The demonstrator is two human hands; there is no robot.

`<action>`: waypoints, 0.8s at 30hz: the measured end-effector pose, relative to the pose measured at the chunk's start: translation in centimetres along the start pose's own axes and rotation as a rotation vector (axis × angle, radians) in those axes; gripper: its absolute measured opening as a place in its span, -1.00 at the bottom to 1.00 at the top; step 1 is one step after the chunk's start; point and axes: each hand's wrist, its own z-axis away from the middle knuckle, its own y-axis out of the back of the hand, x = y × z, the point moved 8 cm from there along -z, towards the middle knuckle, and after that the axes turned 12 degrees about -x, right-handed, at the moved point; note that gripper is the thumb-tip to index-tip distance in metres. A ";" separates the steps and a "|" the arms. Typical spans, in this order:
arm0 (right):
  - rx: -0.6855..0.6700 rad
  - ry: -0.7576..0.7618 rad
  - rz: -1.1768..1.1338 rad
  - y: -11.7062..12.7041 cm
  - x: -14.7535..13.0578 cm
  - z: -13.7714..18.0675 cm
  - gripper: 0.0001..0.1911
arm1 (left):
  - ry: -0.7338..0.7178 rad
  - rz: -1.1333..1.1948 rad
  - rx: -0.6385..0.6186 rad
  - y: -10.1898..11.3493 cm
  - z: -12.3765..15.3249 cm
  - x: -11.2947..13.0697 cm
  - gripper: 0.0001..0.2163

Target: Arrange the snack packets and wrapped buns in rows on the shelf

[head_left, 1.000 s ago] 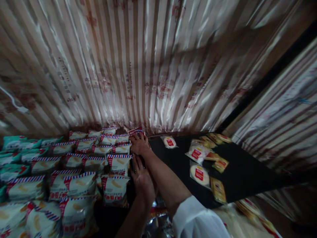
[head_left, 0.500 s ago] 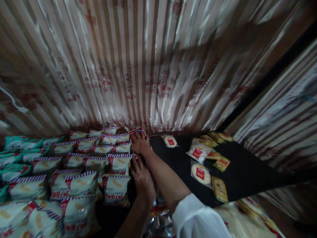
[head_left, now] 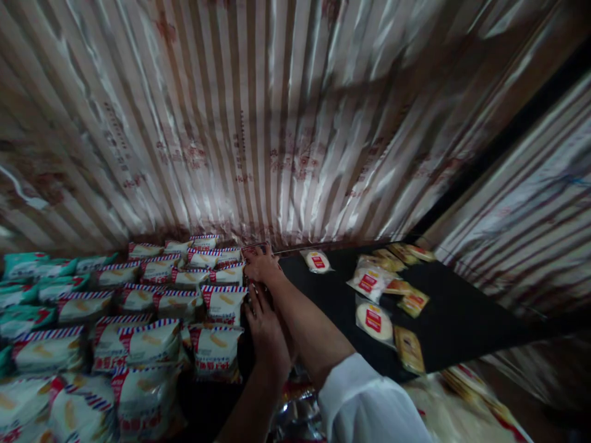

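My right hand (head_left: 261, 266) reaches to the back of the black table and is closed over a dark red packet (head_left: 253, 247) by the wall, its thumb at the right edge. Most of that packet is hidden behind the fingers. Just below, my left hand (head_left: 268, 323) has its fingers stretched out toward the packet's lower part; whether they touch it I cannot tell. Directly left of the hands stand white bread packets with red-and-blue striped tops (head_left: 225, 304), in rows.
Teal packets (head_left: 28, 264) stand at far left. Round white packaged cakes (head_left: 373, 320) and yellow packets (head_left: 409, 351) lie on the black table (head_left: 455, 317) to the right. Shiny silver packs (head_left: 298, 415) sit below my arms. A striped plastic sheet (head_left: 295, 123) hangs behind.
The dark red packet's top edge has dropped lower and tipped back under my right hand. My right hand's fingers have bent more. My left hand has shifted slightly up.
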 end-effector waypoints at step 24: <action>-0.026 0.006 0.046 -0.1 0.3 -1.5 -0.47 | 0.066 -0.039 -0.185 0.6 -0.1 -0.1 -0.46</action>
